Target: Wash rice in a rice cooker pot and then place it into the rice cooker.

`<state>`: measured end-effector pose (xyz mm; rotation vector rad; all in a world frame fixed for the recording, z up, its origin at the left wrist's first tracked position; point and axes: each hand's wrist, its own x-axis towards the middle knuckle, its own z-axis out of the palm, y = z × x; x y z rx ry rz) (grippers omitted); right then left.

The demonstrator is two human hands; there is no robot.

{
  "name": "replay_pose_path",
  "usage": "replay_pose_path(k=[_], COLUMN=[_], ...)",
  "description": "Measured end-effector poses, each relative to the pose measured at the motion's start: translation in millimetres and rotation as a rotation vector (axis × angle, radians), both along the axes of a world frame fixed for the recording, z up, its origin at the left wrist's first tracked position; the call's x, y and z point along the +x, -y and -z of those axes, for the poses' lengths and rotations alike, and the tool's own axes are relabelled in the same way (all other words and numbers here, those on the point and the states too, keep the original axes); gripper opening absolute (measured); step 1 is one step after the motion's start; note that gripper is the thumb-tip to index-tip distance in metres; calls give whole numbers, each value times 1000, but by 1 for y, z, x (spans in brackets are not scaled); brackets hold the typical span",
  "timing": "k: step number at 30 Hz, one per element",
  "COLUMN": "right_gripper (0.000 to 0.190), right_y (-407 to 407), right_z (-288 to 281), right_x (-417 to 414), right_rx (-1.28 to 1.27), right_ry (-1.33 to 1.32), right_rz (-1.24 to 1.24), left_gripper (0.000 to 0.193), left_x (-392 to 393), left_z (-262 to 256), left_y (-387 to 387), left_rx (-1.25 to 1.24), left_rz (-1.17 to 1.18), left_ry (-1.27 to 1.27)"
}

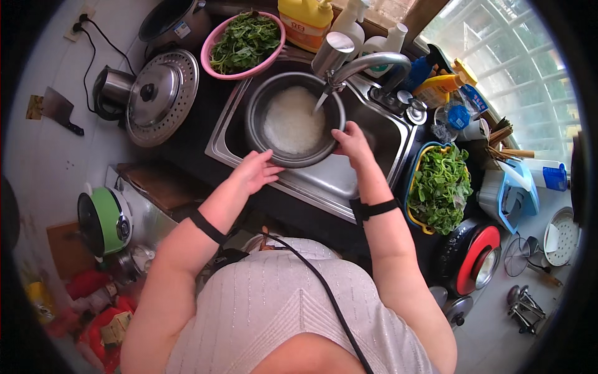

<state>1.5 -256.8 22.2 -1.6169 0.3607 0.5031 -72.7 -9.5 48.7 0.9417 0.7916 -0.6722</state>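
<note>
A dark grey metal pot point(257, 133) sits at the sink point(322, 180), holding white grains like rice point(294, 121) in cloudy water. From the faucet point(369, 61) a thin stream of water runs into it. My right hand point(352, 142) grips the pot's near-right rim, thumb on top and fingers along the outside. At the near-left side is my left hand point(254, 172), its fingers spread and its thumb by the rim. Whether it bears any of the pot's weight is unclear. The pot's base is hidden.
Leafy greens fill a pink basin point(210, 61) behind the sink and a yellow-and-blue basket point(411, 201) to its right. A perforated steel lid point(184, 112) leans by an electric kettle point(114, 86). Bottles point(306, 23) line the back. A cleaver point(58, 107) hangs on the left wall.
</note>
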Motion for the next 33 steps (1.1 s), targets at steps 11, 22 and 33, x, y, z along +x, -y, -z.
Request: replay_pose_path(k=[11, 22, 33], right_gripper=[25, 26, 18], right_y=[0, -3, 0], right_z=[1, 4, -10], right_x=[-7, -3, -8], right_rx=[-21, -11, -15], right_ry=[-3, 23, 27], right_rz=[64, 120, 155], left_gripper=[29, 41, 33], left_x=[13, 27, 38], left_z=[10, 11, 2], left_y=[3, -1, 4], left_rx=[50, 92, 110], left_rz=[10, -61, -57], left_ry=[1, 81, 148])
